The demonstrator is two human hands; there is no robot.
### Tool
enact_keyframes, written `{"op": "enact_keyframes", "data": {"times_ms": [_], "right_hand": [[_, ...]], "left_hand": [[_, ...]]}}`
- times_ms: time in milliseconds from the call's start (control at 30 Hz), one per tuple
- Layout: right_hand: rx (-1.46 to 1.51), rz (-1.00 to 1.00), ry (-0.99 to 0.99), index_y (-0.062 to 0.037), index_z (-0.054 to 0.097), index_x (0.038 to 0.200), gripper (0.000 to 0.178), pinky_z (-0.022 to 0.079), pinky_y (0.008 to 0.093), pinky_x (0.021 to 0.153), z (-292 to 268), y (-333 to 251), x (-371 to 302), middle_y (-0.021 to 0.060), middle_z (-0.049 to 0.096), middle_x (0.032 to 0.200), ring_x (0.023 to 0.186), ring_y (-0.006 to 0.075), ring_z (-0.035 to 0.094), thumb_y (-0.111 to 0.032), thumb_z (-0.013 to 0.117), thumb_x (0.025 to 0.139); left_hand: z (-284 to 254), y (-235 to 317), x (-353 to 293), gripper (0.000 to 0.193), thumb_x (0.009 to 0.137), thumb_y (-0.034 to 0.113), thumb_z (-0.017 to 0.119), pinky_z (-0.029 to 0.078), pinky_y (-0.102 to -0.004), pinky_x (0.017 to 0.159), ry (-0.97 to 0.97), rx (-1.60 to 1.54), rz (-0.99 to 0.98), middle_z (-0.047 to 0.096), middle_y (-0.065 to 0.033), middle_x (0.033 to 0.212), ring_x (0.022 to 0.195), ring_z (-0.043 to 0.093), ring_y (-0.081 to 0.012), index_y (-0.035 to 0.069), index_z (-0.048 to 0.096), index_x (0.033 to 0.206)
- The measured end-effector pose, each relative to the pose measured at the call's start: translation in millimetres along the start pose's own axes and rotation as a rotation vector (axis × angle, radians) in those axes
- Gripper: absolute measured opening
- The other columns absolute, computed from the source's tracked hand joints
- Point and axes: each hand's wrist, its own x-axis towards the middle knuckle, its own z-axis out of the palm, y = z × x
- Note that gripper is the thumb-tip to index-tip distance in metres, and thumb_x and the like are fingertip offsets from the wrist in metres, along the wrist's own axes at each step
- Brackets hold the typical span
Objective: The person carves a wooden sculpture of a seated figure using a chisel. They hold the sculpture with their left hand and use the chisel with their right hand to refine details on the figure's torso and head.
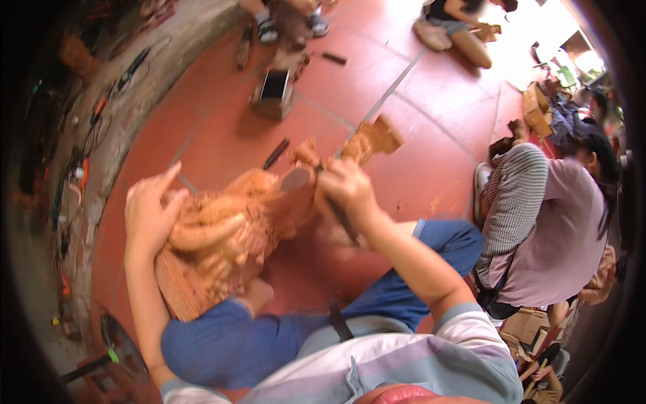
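Between my arms a large carved wooden figure [222,229] leans across my lap, its flat base toward my left thigh. My left hand [151,209] rests against its far left side, fingers spread and gripping nothing. My right hand [346,192] is closed around a slim dark-handled tool [344,222], held by the narrow right end of the carving. Blur hides the tool's kind and whether its tip touches the wood. Just beyond that hand is a smaller carved wooden piece [370,139]. A short dark stick-like tool [276,153] lies on the floor behind the carving.
A phone [274,86] sits on a wooden block ahead on the red tiled floor [417,168]. Close on my right a person [558,229] sits; another [461,27] sits far right. Someone's feet [268,32] show at the top. Corded tools [101,108] line the left ledge.
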Motion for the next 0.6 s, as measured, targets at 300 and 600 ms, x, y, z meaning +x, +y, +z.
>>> {"op": "enact_keyframes", "data": {"times_ms": [300,600], "right_hand": [[-0.074,0.021,0.035,-0.01,0.053,0.072,0.012,0.047,0.0408,0.059,-5.1,-6.5,4.7,0.0042,0.055,0.078,0.076,0.0264,0.057,-0.011,0.064,0.068],[-0.033,0.039,-0.057,-0.0096,0.062,0.079,0.012,0.052,0.0412,0.064,-10.2,-15.8,12.2,0.0067,0.061,0.081,0.075,0.0292,0.061,-0.01,0.063,0.068]], "left_hand": [[2.3,1.6,-4.9,0.045,0.078,0.021,0.068,0.036,-0.039,0.098,0.04,0.031,0.01,0.067,-0.011,0.103,0.101,0.059,-0.0263,0.009,0.062,0.121],[0.2,-3.9,-5.3,0.046,0.079,0.024,0.067,0.035,-0.0394,0.099,-0.003,0.06,-0.015,0.067,-0.0096,0.105,0.104,0.058,-0.0257,0.012,0.061,0.123]]}}
